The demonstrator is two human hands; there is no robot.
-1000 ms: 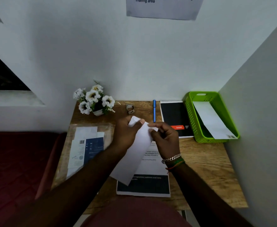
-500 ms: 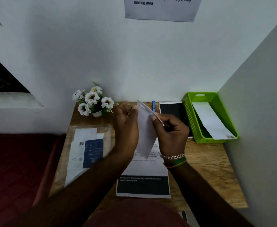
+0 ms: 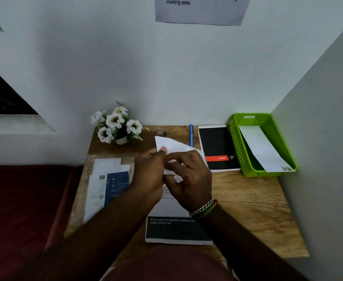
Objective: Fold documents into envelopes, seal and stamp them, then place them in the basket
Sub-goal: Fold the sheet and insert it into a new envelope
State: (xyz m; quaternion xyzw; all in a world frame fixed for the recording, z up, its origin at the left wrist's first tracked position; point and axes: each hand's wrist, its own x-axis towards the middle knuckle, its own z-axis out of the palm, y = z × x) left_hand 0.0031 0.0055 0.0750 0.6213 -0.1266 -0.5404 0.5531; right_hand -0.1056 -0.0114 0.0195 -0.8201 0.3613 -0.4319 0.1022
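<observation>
So both hands are up over the middle of the bench (image 3: 258, 199) working a white envelope (image 3: 174, 146). The left hand (image 3: 148, 175) has its thumb and fingers pinched on the near-left edge of it, and the right hand (image 3: 189, 179) has its fingers curled round the lower right part, pinching the paper too. The envelope is held just off the surface, tilted, with one corner poking up toward the flower pot (image 3: 117, 126). Can't tell if there's a folded sheet inside yet, the hands cover the opening.

Handling-wise: it's thin paper, basically weightless and floppy, and it creases the moment someone squeezes mid-panel. Best bet is probably holding it by the edges or corners, like now, and running a finger along the flap fold instead of mashing it. Not slippery, but it'll bow if only one corner is held.

Under the hands lies a printed document (image 3: 176, 230) with a dark band at the near end. The green basket (image 3: 237, 142) sits at the far right corner with one white envelope already leaning in it, next to a black notebook (image 3: 217, 142) and a blue pen (image 3: 191, 134). A plastic sleeve of papers (image 3: 109, 183) lies at left.
</observation>
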